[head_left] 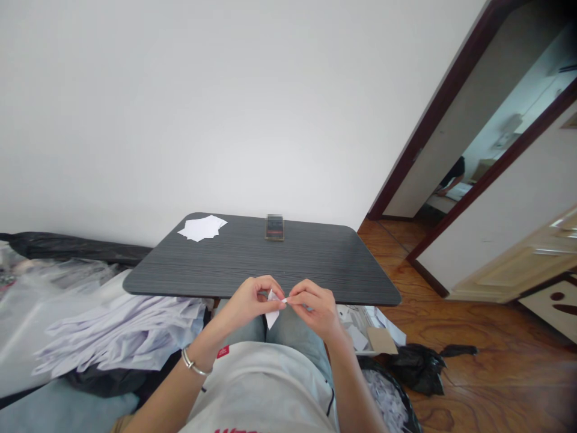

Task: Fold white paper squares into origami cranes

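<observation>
— Which step is in hand here?

— A fold, I judge. The left hand (247, 299) and the right hand (315, 305) meet above the lap, just off the near edge of the bench (288, 264), at about six o'clock from its middle. Both are pinched on one small folded white paper piece (271, 308), its point hanging down between them.

— And what does the next move call for?

— Probably pressing a crease at the upper tip, where the fingertips meet; that needs a firm pinch without tearing the paper.

— Counts?

— One piece in the hands. One loose stack of white sheets (202, 228) at ten o'clock on the bench; the sheets in it cannot be counted. One small dark upright object (274, 227) at twelve o'clock, blurred. One heap of white paper (121, 337) lies left of the lap.
</observation>
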Demonstrator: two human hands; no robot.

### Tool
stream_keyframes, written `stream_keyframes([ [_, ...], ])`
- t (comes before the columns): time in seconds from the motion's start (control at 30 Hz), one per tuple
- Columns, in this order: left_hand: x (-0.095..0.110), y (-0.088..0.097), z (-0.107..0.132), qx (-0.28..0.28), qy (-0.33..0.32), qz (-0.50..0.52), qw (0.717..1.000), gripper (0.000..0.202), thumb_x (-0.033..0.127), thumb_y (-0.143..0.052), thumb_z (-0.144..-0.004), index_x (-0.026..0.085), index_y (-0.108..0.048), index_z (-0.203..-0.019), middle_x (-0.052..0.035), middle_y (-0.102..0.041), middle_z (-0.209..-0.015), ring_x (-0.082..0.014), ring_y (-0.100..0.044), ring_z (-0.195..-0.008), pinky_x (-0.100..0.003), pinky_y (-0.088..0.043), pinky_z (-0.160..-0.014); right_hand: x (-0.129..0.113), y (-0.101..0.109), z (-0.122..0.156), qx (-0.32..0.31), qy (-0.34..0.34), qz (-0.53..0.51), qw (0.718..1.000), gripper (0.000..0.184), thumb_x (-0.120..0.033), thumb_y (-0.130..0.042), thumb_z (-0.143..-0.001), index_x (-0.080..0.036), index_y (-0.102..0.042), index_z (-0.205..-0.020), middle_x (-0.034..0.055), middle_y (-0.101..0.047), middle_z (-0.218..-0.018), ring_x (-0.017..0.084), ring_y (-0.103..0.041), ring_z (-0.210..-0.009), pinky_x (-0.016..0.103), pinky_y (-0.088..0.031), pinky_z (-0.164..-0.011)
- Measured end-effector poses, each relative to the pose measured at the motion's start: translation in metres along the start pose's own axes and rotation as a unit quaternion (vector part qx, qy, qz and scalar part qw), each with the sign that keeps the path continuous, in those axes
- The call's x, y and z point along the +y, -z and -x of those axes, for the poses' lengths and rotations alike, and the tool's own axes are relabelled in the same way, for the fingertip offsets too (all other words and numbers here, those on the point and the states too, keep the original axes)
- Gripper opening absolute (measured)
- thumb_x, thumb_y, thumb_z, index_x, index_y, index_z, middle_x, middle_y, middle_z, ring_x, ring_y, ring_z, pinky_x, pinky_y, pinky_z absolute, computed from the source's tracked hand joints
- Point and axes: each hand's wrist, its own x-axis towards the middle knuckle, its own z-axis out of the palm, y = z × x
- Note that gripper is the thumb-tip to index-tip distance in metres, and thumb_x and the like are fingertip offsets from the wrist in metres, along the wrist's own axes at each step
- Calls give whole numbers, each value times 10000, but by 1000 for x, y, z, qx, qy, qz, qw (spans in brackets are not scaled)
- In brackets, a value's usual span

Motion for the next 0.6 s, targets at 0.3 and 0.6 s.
stream_keyframes([
  [0.3, 11, -2, 4, 37, -46, -1, 998, 149, 273, -691, -676, 125, -686, -692, -69, -575, -809, -149, -556, -729, -199, -432, -533, 0, -11, 4, 111, 41, -25, 993, 150, -74, -601, -766, -204, -636, -700, 31, -659, -686, 117, -600, -571, 218, -446, -505],
  [0.6, 9, -4, 6, 66, -107, -1, 992, 126, 248, -686, -696, 125, -701, -715, -66, -589, -804, -118, -561, -682, -189, -447, -536, -3, -14, 3, 174, 95, 18, 980, 146, -52, -615, -749, -196, -638, -761, 37, -665, -703, 115, -616, -593, 205, -459, -505],
])
